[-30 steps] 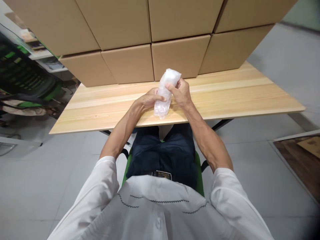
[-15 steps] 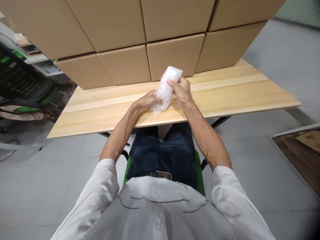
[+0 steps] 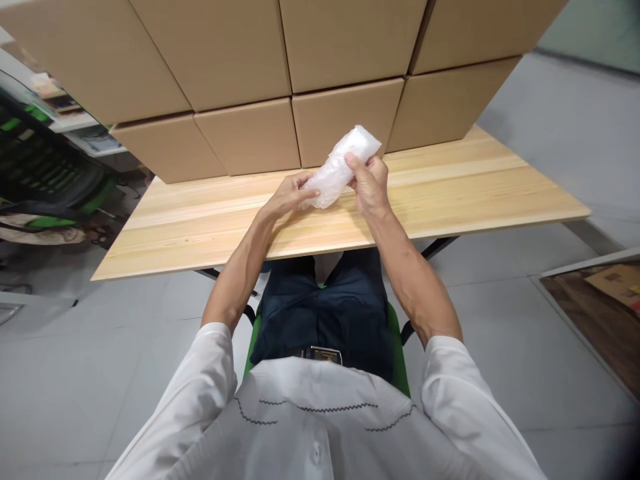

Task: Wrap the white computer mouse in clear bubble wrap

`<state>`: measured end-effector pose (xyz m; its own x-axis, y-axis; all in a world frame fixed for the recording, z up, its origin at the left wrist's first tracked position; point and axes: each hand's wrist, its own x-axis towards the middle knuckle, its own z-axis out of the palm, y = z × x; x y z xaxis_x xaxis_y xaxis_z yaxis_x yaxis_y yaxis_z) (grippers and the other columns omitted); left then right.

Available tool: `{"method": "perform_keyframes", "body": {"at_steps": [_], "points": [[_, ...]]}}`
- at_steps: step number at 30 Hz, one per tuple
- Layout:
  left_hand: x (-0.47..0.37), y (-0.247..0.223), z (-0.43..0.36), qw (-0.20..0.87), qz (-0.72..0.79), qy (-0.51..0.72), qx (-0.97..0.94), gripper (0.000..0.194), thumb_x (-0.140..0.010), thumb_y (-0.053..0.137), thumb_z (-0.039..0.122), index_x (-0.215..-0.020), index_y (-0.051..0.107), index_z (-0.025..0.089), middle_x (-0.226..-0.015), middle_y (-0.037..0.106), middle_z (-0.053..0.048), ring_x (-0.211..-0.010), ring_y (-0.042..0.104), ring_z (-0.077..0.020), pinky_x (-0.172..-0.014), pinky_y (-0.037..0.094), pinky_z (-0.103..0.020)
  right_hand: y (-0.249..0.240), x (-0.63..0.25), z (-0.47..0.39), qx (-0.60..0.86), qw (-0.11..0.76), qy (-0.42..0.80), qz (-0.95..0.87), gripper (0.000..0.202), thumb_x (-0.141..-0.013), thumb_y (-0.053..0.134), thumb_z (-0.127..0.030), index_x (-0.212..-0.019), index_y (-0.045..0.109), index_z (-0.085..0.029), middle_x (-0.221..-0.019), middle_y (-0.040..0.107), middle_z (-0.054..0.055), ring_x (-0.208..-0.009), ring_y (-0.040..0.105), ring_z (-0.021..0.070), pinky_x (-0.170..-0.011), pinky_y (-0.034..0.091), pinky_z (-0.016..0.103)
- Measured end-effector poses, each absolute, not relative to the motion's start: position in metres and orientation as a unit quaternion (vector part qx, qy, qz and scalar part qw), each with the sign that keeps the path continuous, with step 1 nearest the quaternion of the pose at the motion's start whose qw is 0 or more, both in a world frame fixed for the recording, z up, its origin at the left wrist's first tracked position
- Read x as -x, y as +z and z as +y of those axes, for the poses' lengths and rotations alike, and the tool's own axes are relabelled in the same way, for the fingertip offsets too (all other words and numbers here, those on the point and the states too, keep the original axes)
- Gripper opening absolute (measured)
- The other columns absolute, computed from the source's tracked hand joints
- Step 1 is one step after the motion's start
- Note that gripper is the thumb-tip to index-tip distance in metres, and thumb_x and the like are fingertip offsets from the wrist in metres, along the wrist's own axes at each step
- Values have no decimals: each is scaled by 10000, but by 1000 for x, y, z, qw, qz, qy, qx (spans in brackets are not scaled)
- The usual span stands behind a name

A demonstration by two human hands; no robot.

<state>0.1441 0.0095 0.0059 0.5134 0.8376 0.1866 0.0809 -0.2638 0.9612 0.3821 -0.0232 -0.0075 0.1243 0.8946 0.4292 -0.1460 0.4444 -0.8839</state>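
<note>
Seated, a person closes both hands on a clear plastic roll [image 3: 343,167] held tilted above the counter [image 3: 450,193]: the left hand [image 3: 290,195] pinches its lower end, while the right hand [image 3: 371,183] has its grip clenched around the middle. Behind the roll, cardboard boxes [image 3: 250,140] stand stacked along the counter's far side. A green chair [image 3: 60,180] sits off to the left.
</note>
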Motion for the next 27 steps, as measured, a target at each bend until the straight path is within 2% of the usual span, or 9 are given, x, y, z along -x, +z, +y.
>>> {"method": "perform_keyframes", "body": {"at_steps": [5,9,12,15,18,20,22,24,27], "points": [[-146,4,11,488,358,392,-692,545,-729,1131,587,-1019,910,182,-919,869,-41,-857,775,-217,-774,545,-300,-8,-376,-23,360,672,417,-495,981,-858,947,-1106,-1411,799,-308,-1209,844,116,-1322,850,384,-961,805,497],[-150,4,13,447,397,438,-671,418,-787,1098,480,-1002,871,203,-896,851,-17,-892,764,-202,-803,565,-287,-2,-372,-27,378,682,391,-489,963,-871,895,-1112,-1408,804,-317,-1273,836,117,-1336,860,364,-934,798,439],[-149,0,21,410,416,475,-658,408,-854,1091,514,-1008,848,225,-901,825,-20,-943,755,-213,-838,591,-299,-7,-373,-22,390,699,361,-479,944,-897,839,-1111,-1406,807,-317,-1350,841,127,-1360,863,346,-942,791,402],[-143,-5,32,368,446,536,-615,492,-918,1099,624,-1115,842,253,-985,818,-39,-993,743,-230,-852,620,-316,-23,-378,-8,406,724,316,-460,962,-954,717,-1130,-1452,786,-310,-1474,840,155,-1416,845,355,-1021,791,452],[-138,-6,35,272,445,615,-592,645,-1048,971,840,-1312,830,269,-1184,798,-74,-1162,754,-253,-1005,669,-357,-38,-382,5,405,760,282,-424,964,-1033,628,-1093,-1532,760,-279,-1570,805,180,-1527,808,403,-1105,782,571],[-138,-8,30,205,417,640,-612,757,-1119,821,966,-1449,814,285,-1297,753,-89,-1275,752,-269,-1123,667,-392,-41,-379,10,385,787,291,-384,942,-1051,686,-1048,-1566,761,-262,-1608,794,184,-1607,773,435,-1147,772,628],[-143,-14,22,171,381,634,-651,836,-1135,732,1033,-1558,796,315,-1339,719,-95,-1306,760,-282,-1145,663,-417,-38,-371,9,364,810,314,-335,910,-1039,783,-1003,-1577,772,-269,-1633,797,176,-1667,745,445,-1192,763,647],[-150,-25,17,178,349,604,-694,895,-1112,735,1060,-1658,770,351,-1389,728,-106,-1300,780,-294,-1111,670,-430,-32,-361,4,355,825,333,-288,884,-1014,851,-967,-1562,789,-276,-1650,803,170,-1705,732,444,-1243,754,650],[-160,-44,18,231,332,552,-729,1035,-1062,812,1061,-1827,670,380,-1627,742,-153,-1316,791,-304,-1092,684,-463,-24,-346,-11,341,824,361,-273,847,-968,901,-927,-1525,820,-294,-1682,814,158,-1748,719,435,-1314,733,640]]}}
